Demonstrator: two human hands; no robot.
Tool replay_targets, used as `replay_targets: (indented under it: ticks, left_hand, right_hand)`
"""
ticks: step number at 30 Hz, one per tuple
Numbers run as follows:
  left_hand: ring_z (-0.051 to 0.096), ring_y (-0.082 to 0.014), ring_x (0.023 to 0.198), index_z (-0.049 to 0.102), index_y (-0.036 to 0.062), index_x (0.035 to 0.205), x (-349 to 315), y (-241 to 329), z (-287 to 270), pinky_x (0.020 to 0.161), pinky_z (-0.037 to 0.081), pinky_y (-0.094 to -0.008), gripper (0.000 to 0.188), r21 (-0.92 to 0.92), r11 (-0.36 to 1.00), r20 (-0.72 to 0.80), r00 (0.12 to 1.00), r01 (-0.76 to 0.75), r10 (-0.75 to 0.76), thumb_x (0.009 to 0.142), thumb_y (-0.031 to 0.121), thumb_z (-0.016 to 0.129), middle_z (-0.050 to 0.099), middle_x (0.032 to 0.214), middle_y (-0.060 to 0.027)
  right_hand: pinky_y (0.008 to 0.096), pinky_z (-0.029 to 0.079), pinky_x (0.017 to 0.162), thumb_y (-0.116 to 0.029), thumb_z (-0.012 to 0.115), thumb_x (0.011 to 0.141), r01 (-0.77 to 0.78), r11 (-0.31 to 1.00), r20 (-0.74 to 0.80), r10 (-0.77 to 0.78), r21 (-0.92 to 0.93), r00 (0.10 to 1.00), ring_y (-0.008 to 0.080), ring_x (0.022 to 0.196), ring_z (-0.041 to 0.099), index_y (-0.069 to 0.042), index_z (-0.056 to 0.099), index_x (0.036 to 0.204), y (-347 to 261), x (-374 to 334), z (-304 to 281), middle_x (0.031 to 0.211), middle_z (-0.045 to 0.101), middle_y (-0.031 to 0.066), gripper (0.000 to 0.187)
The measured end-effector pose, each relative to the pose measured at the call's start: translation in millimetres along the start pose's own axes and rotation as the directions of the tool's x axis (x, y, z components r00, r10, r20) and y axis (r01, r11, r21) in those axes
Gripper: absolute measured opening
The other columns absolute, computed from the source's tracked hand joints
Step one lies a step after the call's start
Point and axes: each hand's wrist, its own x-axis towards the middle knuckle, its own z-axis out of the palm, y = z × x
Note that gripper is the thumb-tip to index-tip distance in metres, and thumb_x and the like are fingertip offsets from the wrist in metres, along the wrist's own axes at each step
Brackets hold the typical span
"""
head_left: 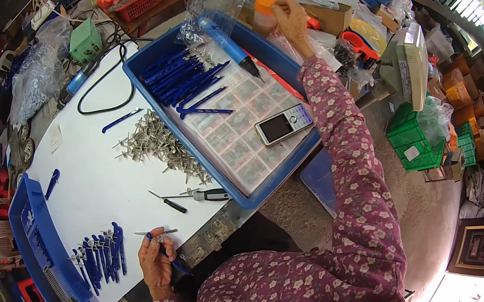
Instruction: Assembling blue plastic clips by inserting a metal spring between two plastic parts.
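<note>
Fingers of the left hand (pixel 157 263) pinch a blue handle (pixel 180 266) and metal piece (pixel 170 231), lower centre, best kept steady while the right hand (pixel 293 23), its grip unclear, bends at the orange-lidded jar (pixel 264 6), upper centre.

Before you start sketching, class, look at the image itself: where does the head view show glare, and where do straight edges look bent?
Head view: glare washes out the bright patch at lower right and the slatted opening at upper right; the white tabletop's left edge looks bowed; darkness fills the corners.
</note>
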Motion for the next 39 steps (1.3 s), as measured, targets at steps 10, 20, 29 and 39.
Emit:
replay_targets:
  ticks: [10, 20, 29, 39]
  left_hand:
    - [0.051, -0.0132, 0.059, 0.047, -0.0071, 0.111, 0.6, -1.5, -3.7, 0.048, 0.041, -0.0212, 0.028, -0.012, 1.000, -0.005, 1.000, 0.017, -0.017, 0.090, 0.010, 0.048, 0.058, 0.082, -0.0138]
    - [0.051, -0.0139, 0.059, 0.048, -0.0072, 0.110, 0.3, 0.2, -1.0, 0.048, 0.042, -0.0213, 0.026, -0.011, 1.000, -0.011, 1.000, 0.020, -0.020, 0.090, 0.010, 0.048, 0.058, 0.082, -0.0152]
    - [0.051, -0.0148, 0.055, 0.049, -0.0078, 0.109, 0.2, -1.0, 1.0, 0.047, 0.041, -0.0232, 0.027, -0.016, 1.000, -0.045, 0.999, 0.013, -0.014, 0.089, 0.010, 0.049, 0.059, 0.079, -0.0144]
    - [0.051, -0.0139, 0.057, 0.049, -0.0077, 0.109, -1.0, -0.7, -0.9, 0.048, 0.041, -0.0225, 0.027, -0.008, 1.000, -0.009, 1.000, -0.005, 0.005, 0.089, 0.010, 0.048, 0.059, 0.080, -0.0142]
  right_hand:
    - [0.0255, 0.046, 0.067, -0.024, 0.056, 0.083, -0.201, 0.974, 0.742, 0.214, -0.108, 0.636, 0.0118, 0.079, 0.056, 0.001, 0.060, 0.104, 9.2, 3.8, 15.3, 0.090, 0.062, 0.0050, 0.033]
    - [0.0257, 0.040, 0.082, -0.037, 0.055, 0.084, -0.405, 0.897, 0.742, 0.150, 0.177, 0.654, 0.0124, 0.094, 0.053, -0.006, 0.060, 0.109, 30.1, -13.1, 23.3, 0.102, 0.061, 0.0055, 0.039]
    - [0.0237, 0.041, 0.080, -0.043, 0.055, 0.085, -0.579, 0.794, 0.721, 0.289, 0.188, 0.630, 0.0110, 0.092, 0.053, -0.005, 0.054, 0.118, 22.5, -18.5, 23.5, 0.107, 0.058, 0.0033, 0.051]
    - [0.0224, 0.042, 0.078, -0.041, 0.054, 0.086, -0.348, 0.919, 0.661, 0.146, 0.185, 0.736, 0.0105, 0.089, 0.054, -0.001, 0.057, 0.112, 40.1, -21.3, 34.8, 0.103, 0.059, 0.0029, 0.047]
